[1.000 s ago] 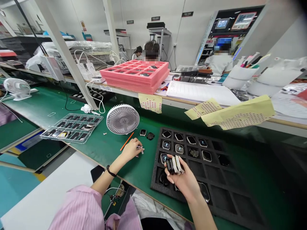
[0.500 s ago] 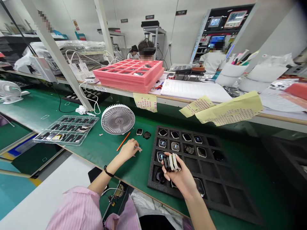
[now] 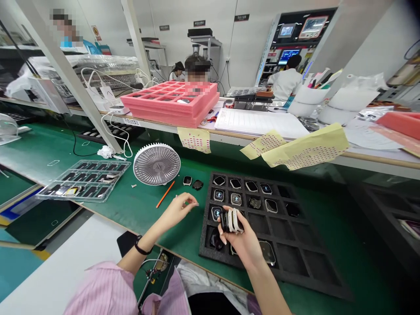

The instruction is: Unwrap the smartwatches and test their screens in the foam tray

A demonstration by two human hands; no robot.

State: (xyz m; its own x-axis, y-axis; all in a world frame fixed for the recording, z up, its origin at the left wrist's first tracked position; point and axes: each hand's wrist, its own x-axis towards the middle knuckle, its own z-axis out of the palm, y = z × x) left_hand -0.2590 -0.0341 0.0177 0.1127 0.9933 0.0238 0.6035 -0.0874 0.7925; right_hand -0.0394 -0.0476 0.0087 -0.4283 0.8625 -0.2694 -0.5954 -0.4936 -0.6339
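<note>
My right hand point(image 3: 244, 243) is wrapped round a stack of several watch cases point(image 3: 232, 221), black and pale silver, held over the black foam tray point(image 3: 205, 247). My left hand point(image 3: 177, 210) hovers above the green bench left of that tray, thumb and fingertips pinched together; anything between them is too small to make out. Watches such as a lit one point(image 3: 217, 213) sit in the tray's left and middle compartments. Beyond my left hand lie a small silver watch case point(image 3: 187, 180) and a dark round piece point(image 3: 197, 184), with an orange stick point(image 3: 166, 194) to their left.
A white fan point(image 3: 156, 164) stands behind the orange stick. Farther left is a clear plastic tray point(image 3: 108, 188) of dark parts. The raised shelf point(image 3: 157, 124) carries pink foam trays point(image 3: 197, 113), papers and white tubs. Other people are in the background.
My left hand has lifted and shifted slightly right; the small pinkish scraps at its fingertips no longer show. My right hand still holds the stack. The camera view has shifted slightly.
</note>
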